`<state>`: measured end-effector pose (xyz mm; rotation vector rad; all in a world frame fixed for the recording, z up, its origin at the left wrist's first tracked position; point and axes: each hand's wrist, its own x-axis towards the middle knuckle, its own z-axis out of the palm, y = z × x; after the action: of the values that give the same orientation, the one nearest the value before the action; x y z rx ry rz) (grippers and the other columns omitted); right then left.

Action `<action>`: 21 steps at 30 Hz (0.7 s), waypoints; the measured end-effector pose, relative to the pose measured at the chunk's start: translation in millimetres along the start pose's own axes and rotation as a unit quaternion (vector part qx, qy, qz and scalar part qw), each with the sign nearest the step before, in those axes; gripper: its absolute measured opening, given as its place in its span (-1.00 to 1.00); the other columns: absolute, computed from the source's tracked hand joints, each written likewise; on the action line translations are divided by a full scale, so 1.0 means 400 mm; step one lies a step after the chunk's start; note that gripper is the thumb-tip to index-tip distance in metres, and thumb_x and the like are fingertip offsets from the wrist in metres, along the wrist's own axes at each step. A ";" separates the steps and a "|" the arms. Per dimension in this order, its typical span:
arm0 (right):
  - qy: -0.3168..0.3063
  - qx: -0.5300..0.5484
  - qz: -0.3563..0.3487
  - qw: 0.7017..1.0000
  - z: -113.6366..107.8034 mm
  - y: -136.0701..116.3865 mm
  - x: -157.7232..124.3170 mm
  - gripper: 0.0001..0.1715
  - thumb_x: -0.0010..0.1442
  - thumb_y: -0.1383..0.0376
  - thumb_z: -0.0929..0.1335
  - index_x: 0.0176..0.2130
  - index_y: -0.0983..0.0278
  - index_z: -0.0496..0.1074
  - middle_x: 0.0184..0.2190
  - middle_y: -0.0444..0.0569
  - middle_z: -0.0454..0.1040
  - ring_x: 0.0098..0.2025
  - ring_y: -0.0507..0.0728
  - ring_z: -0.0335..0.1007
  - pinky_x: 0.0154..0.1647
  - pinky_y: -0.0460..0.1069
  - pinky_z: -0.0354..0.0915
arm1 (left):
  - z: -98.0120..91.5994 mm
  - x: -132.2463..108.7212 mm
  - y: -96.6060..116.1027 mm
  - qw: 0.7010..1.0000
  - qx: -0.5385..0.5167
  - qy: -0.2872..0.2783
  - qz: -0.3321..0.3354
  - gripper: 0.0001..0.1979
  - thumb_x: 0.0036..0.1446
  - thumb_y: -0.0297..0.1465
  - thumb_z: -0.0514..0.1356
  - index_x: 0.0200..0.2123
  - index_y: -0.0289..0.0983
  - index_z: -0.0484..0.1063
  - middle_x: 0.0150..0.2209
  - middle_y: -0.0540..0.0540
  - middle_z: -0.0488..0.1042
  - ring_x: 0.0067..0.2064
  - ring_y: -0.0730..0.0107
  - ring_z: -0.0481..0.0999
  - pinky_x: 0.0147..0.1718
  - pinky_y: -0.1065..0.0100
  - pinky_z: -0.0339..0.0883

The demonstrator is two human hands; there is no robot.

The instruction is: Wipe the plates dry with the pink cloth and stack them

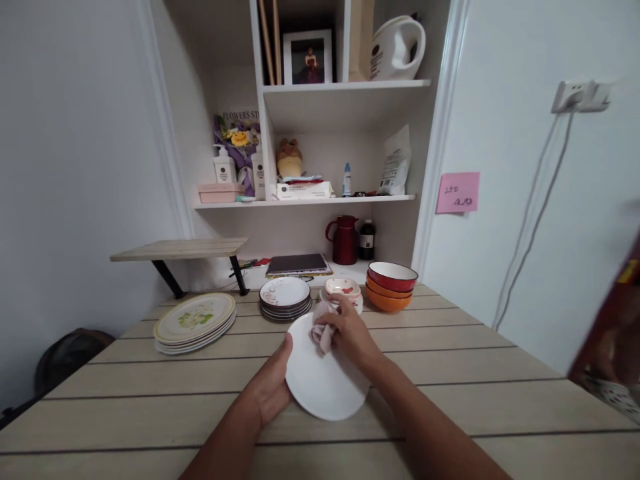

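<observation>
A white plate point(325, 390) is held tilted above the front of the wooden table point(460, 413). My left hand point(273, 380) grips its left edge, thumb at the rim and the other fingers partly hidden behind it. In my right hand point(353, 333) is a bunched, pale pink cloth point(324, 333), pressed against the plate's upper part. Just beyond the plate stand small white dishes with red patterns point(343, 288), partly covered by my right hand.
Flowered plates point(195, 320) are stacked at the left, dark-rimmed plates point(285, 293) at the middle back. Orange and red bowls point(390, 300) stand stacked at the right. Behind them are a dark red jug point(345, 241), a dark bottle point(367, 241) and a small raised shelf point(180, 249).
</observation>
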<state>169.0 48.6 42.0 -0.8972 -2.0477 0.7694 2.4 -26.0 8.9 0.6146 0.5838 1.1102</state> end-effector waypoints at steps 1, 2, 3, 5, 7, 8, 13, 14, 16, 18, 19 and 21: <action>0.008 -0.033 0.007 0.999 -0.020 0.010 -0.005 -0.65 0.00 0.43 0.30 -0.19 0.20 0.50 -0.02 0.09 0.30 -0.06 0.26 0.32 -0.02 0.18 0.25 | -0.001 -0.001 0.000 1.000 0.003 0.007 0.006 -0.35 0.10 -0.09 0.19 0.19 -0.31 0.27 -0.01 -0.28 0.52 0.06 0.08 0.47 0.12 0.16 0.19; 0.006 -0.068 0.019 0.997 -0.037 0.019 -0.012 -0.66 -0.02 0.46 0.30 -0.23 0.21 0.52 -0.04 0.08 0.30 -0.09 0.24 0.32 -0.05 0.16 0.25 | -0.002 -0.002 0.000 1.000 0.005 0.014 0.013 -0.35 0.10 -0.10 0.20 0.20 -0.29 0.25 -0.01 -0.28 0.52 0.06 0.08 0.47 0.12 0.15 0.18; 0.000 -0.099 0.029 0.995 -0.053 0.026 -0.022 -0.66 -0.04 0.49 0.30 -0.28 0.22 0.53 -0.07 0.07 0.29 -0.14 0.21 0.32 -0.09 0.13 0.26 | -0.003 -0.003 0.000 1.000 0.007 0.020 0.016 -0.34 0.11 -0.10 0.19 0.21 -0.28 0.23 -0.01 -0.28 0.52 0.06 0.08 0.47 0.12 0.13 0.18; -0.048 -0.140 0.043 0.988 -0.075 0.031 -0.043 -0.62 -0.11 0.55 0.28 -0.35 0.22 0.54 -0.16 0.02 0.29 -0.26 0.13 0.31 -0.23 0.03 0.27 | -0.008 -0.003 0.000 1.000 0.010 0.025 0.014 -0.31 0.11 -0.07 0.18 0.23 -0.29 0.20 -0.01 -0.30 0.52 0.06 0.06 0.47 0.12 0.10 0.17; -0.120 -0.159 0.047 0.979 -0.084 0.024 -0.064 -0.53 -0.18 0.60 0.25 -0.36 0.19 0.55 -0.22 -0.05 0.29 -0.35 0.04 0.29 -0.38 -0.07 0.22 | -0.016 0.000 0.000 1.000 0.008 0.022 0.005 -0.29 0.11 -0.04 0.16 0.23 -0.31 0.20 0.00 -0.32 0.51 0.06 0.03 0.46 0.12 0.07 0.17; -0.160 -0.163 0.043 0.973 -0.083 0.015 -0.073 -0.48 -0.21 0.61 0.24 -0.35 0.18 0.55 -0.24 -0.08 0.29 -0.38 0.02 0.27 -0.43 -0.10 0.19 | -0.019 0.002 0.000 1.000 0.006 0.019 0.003 -0.29 0.11 -0.04 0.15 0.23 -0.31 0.20 0.00 -0.32 0.51 0.07 0.03 0.46 0.13 0.07 0.16; -0.246 -0.110 -0.064 0.961 -0.007 -0.036 -0.090 -0.39 -0.24 0.62 0.25 -0.27 0.12 0.55 -0.24 -0.12 0.28 -0.29 0.04 0.29 -0.33 -0.11 0.22 | -0.022 0.007 0.002 1.000 0.003 -0.006 0.011 -0.36 0.14 -0.05 0.12 0.16 -0.34 0.30 0.00 -0.28 0.51 0.08 0.10 0.45 0.13 0.18 0.18; -0.220 -0.090 -0.083 0.968 0.016 -0.042 -0.086 -0.38 -0.22 0.62 0.26 -0.24 0.12 0.55 -0.22 -0.10 0.27 -0.24 0.05 0.29 -0.26 -0.09 0.24 | -0.019 0.007 0.003 1.000 0.004 -0.008 0.010 -0.36 0.14 -0.04 0.11 0.15 -0.35 0.31 0.00 -0.28 0.51 0.08 0.10 0.45 0.12 0.19 0.18; -0.132 -0.064 -0.098 0.984 0.056 -0.045 -0.071 -0.37 -0.16 0.62 0.25 -0.19 0.11 0.55 -0.20 -0.07 0.25 -0.18 0.07 0.28 -0.16 -0.05 0.25 | -0.011 0.006 0.004 1.000 0.005 -0.013 0.004 -0.35 0.13 -0.01 0.10 0.14 -0.35 0.33 0.00 -0.28 0.52 0.08 0.10 0.45 0.12 0.19 0.19; -0.055 -0.060 -0.095 0.992 0.076 -0.038 -0.050 -0.39 -0.09 0.61 0.25 -0.15 0.11 0.54 -0.20 -0.05 0.23 -0.14 0.10 0.26 -0.11 -0.04 0.24 | -0.004 0.006 0.003 1.000 0.004 -0.019 -0.001 -0.32 0.12 0.02 0.08 0.14 -0.34 0.33 0.00 -0.28 0.51 0.08 0.09 0.45 0.12 0.17 0.19; -0.030 -0.067 -0.088 0.993 0.075 -0.032 -0.040 -0.42 -0.06 0.59 0.26 -0.14 0.12 0.53 -0.18 -0.04 0.23 -0.13 0.10 0.26 -0.11 -0.03 0.24 | -0.002 0.005 0.003 1.000 0.003 -0.023 -0.001 -0.32 0.11 0.03 0.08 0.15 -0.33 0.32 0.00 -0.28 0.51 0.08 0.09 0.45 0.13 0.17 0.18; -0.006 -0.097 -0.061 0.993 0.053 -0.014 -0.025 -0.47 -0.02 0.57 0.27 -0.14 0.13 0.53 -0.15 -0.03 0.24 -0.12 0.12 0.26 -0.10 -0.03 0.23 | 0.001 0.005 0.001 1.000 0.005 -0.025 0.002 -0.32 0.12 0.01 0.09 0.16 -0.33 0.30 0.01 -0.28 0.51 0.09 0.08 0.44 0.14 0.16 0.16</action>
<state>154.3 32.9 30.8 -0.8664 -2.1941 0.5177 2.9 -24.2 9.2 0.6506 0.5443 1.0940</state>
